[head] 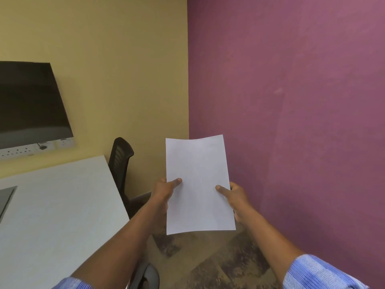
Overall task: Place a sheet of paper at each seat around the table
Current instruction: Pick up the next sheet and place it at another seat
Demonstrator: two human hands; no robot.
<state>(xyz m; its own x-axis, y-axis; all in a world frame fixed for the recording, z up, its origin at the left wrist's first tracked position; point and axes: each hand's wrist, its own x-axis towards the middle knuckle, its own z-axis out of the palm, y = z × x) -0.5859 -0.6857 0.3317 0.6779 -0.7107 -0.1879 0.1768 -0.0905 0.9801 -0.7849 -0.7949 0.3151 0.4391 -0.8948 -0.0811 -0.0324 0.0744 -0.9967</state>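
I hold white paper (pixel 199 184) upright in front of me, over the floor and to the right of the table. Whether it is one sheet or a thin stack I cannot tell. My left hand (pixel 163 195) grips its left edge with the thumb on the front. My right hand (pixel 235 198) grips the right edge the same way. The white table (pixel 58 205) lies at the lower left, with no paper on the part that shows. A black mesh-back chair (pixel 119 163) stands at the table's far right corner.
A dark wall screen (pixel 31 101) hangs at the left above a strip of sockets (pixel 25 151). A grey panel (pixel 6 198) is set in the table top. Part of another chair (pixel 145 276) shows at the bottom. A purple wall (pixel 291 101) stands close on the right.
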